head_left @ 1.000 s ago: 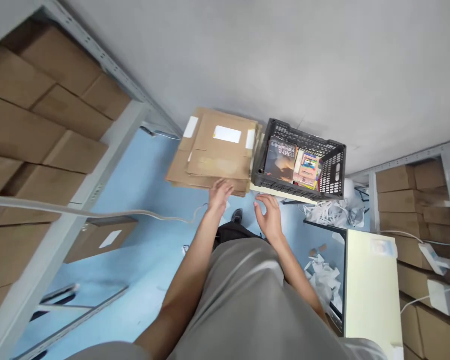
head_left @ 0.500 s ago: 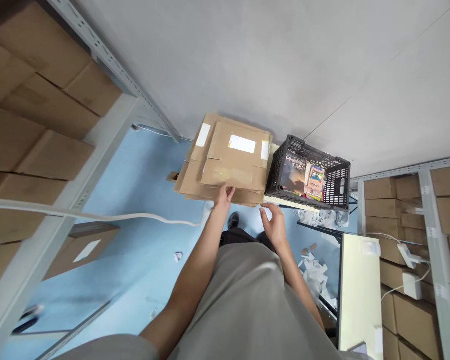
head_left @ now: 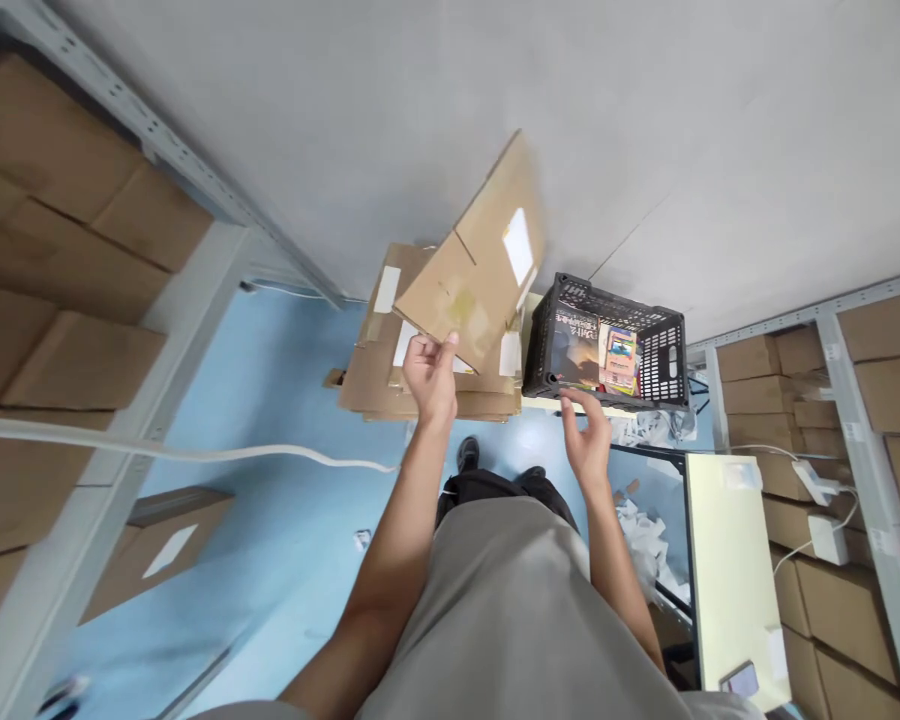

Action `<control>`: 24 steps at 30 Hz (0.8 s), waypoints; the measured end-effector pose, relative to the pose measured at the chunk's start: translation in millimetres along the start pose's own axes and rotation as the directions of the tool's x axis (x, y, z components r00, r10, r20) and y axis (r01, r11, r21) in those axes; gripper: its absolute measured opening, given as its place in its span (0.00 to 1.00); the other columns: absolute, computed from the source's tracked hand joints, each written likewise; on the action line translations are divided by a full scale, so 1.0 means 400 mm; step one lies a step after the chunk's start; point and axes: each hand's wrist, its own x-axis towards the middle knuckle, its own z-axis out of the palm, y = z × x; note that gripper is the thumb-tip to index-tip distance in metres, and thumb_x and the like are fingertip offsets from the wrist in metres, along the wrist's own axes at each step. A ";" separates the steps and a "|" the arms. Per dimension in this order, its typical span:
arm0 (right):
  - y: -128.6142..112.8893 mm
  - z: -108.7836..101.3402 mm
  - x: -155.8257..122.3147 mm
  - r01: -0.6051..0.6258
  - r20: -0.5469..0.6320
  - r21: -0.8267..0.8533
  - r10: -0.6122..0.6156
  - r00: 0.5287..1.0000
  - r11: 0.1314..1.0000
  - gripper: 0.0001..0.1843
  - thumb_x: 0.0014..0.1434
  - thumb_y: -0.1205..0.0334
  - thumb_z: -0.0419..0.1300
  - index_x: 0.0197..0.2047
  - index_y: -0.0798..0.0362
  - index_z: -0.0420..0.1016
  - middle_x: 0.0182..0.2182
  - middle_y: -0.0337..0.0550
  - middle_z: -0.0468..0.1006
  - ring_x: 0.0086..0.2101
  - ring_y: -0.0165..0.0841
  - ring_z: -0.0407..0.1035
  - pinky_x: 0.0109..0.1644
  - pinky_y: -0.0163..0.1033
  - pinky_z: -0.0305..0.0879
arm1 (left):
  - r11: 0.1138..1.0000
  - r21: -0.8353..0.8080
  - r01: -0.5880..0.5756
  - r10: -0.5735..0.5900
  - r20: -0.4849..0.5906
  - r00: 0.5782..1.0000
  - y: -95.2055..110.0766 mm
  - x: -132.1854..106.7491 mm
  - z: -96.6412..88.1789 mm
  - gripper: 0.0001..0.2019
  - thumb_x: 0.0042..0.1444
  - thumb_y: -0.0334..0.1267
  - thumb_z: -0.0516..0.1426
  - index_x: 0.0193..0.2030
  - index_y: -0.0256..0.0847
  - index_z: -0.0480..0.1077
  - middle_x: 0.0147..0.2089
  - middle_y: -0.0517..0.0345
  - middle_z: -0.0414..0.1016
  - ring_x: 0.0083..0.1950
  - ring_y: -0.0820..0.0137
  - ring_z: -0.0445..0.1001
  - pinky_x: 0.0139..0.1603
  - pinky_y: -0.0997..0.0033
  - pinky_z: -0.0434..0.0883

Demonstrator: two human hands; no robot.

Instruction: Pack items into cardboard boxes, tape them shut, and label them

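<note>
My left hand point(head_left: 431, 372) is closed on the lower edge of a flattened cardboard box point(head_left: 480, 270), which is lifted and tilted up against the grey wall. It bears a white label and a patch of yellowish tape. Beneath it lies a stack of flattened cardboard boxes point(head_left: 375, 360), some with white labels. My right hand point(head_left: 586, 425) is empty, thumb and fingers apart, just in front of a black plastic crate point(head_left: 679, 375). In the crate lie a dark book point(head_left: 576, 347) and several colourful booklets point(head_left: 619, 350).
Shelves with cardboard boxes stand at left point(head_left: 60, 250) and right point(head_left: 825, 590). A pale table point(head_left: 731, 560) at right holds a phone point(head_left: 740, 680). A white cable point(head_left: 232, 455) crosses at left. Crumpled paper point(head_left: 645, 530) lies low at right; a labelled box point(head_left: 161, 550) sits lower left.
My left hand has raised the top flattened box from the stack, tilting it up and uncovering another labelled one. My right hand has shifted right, to the crate's front.
</note>
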 end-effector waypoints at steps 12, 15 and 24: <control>0.308 -0.514 -0.157 -0.367 -0.689 -0.087 0.211 0.693 0.926 0.33 0.72 0.37 0.63 0.68 0.52 0.78 0.66 0.62 0.81 0.67 0.52 0.76 0.71 0.62 0.74 | 0.994 0.091 0.065 -0.106 0.583 0.805 -0.016 -0.338 0.347 0.29 0.55 0.68 0.75 0.44 0.43 0.79 0.42 0.55 0.85 0.44 0.65 0.83 0.49 0.68 0.79; 0.407 -0.646 -0.285 -0.471 -0.779 0.071 0.344 0.525 0.879 0.36 0.71 0.35 0.62 0.68 0.55 0.79 0.66 0.64 0.81 0.64 0.52 0.77 0.70 0.62 0.75 | 0.979 0.141 0.149 -0.204 0.732 0.650 -0.065 -0.506 0.443 0.28 0.56 0.66 0.75 0.46 0.44 0.80 0.44 0.54 0.87 0.46 0.62 0.85 0.53 0.65 0.81; 0.646 -0.952 -0.687 -0.578 -0.806 0.363 0.557 0.197 0.731 0.26 0.66 0.39 0.63 0.54 0.52 0.81 0.51 0.57 0.89 0.50 0.48 0.82 0.62 0.57 0.78 | 0.949 0.314 0.015 -0.296 0.875 0.384 -0.300 -1.018 0.684 0.28 0.57 0.65 0.74 0.48 0.43 0.79 0.49 0.52 0.86 0.50 0.63 0.84 0.55 0.67 0.80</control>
